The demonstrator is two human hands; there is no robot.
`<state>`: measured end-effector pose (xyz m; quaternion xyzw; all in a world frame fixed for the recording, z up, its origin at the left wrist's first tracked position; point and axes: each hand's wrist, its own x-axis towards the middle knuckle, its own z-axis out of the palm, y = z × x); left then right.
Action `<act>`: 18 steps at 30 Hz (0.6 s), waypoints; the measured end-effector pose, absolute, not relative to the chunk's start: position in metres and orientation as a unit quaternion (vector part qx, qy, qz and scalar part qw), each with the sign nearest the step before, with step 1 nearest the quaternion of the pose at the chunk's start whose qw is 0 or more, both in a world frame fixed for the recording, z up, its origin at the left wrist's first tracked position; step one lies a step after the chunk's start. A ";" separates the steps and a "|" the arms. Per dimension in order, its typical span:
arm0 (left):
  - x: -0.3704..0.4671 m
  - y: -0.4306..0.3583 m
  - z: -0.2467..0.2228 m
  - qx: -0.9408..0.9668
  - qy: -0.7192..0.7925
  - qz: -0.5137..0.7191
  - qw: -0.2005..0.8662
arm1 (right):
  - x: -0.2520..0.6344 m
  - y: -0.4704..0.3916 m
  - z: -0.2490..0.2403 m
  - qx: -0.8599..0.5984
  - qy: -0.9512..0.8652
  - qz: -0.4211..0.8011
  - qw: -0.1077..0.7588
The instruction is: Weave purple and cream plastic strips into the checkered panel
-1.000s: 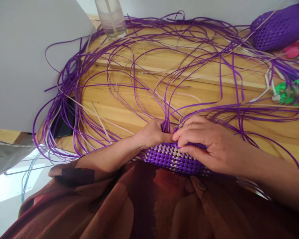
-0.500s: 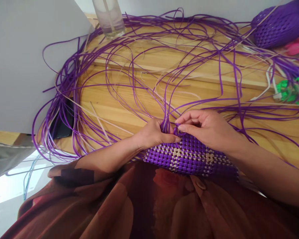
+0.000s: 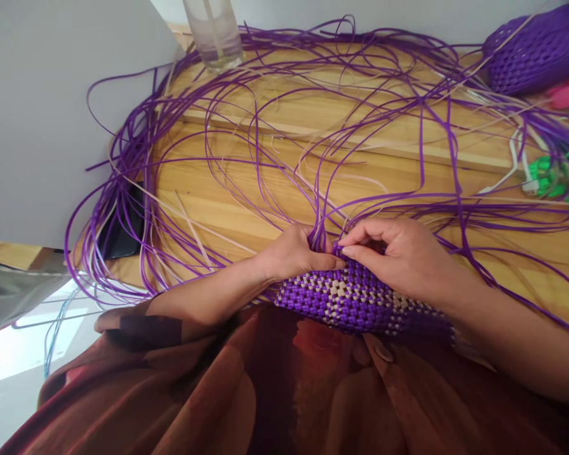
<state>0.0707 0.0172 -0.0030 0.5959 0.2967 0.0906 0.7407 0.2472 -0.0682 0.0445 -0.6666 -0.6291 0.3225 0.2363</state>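
You wear a loose, softly folded garment of dark reddish brown, printed with broad, rounded, petal-like shapes in lighter brown and, near the middle, a muted red flower-like motif beside a dark purplish area. Your left sleeve bears a near-black, roughly rectangular patch toward its edge, and a small oval, button-like detail lies to the right of the motif. Your forearms, left hand and right hand are bare; the garment's lower right is lost in shadow.
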 end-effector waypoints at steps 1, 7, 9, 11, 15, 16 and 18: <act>0.071 0.017 -0.003 0.599 0.295 0.090 0.739 | 0.247 -0.066 0.045 -0.668 -0.628 0.326 0.229; 0.071 0.017 -0.003 0.595 0.274 0.087 0.751 | 0.242 -0.060 0.051 -0.642 -0.659 0.320 0.227; 0.071 0.017 -0.005 0.595 0.270 0.096 0.751 | 0.241 -0.060 0.051 -0.619 -0.689 0.299 0.230; 0.071 0.017 -0.009 0.600 0.268 0.100 0.747 | 0.239 -0.060 0.050 -0.606 -0.721 0.256 0.219; 0.072 0.019 -0.016 0.613 0.256 0.123 0.737 | 0.230 -0.059 0.049 -0.580 -0.793 0.094 0.163; 0.072 0.020 -0.017 0.614 0.256 0.132 0.735 | 0.227 -0.058 0.051 -0.577 -0.801 0.062 0.151; 0.073 0.020 -0.019 0.609 0.259 0.141 0.736 | 0.221 -0.055 0.057 -0.596 -0.787 0.080 0.139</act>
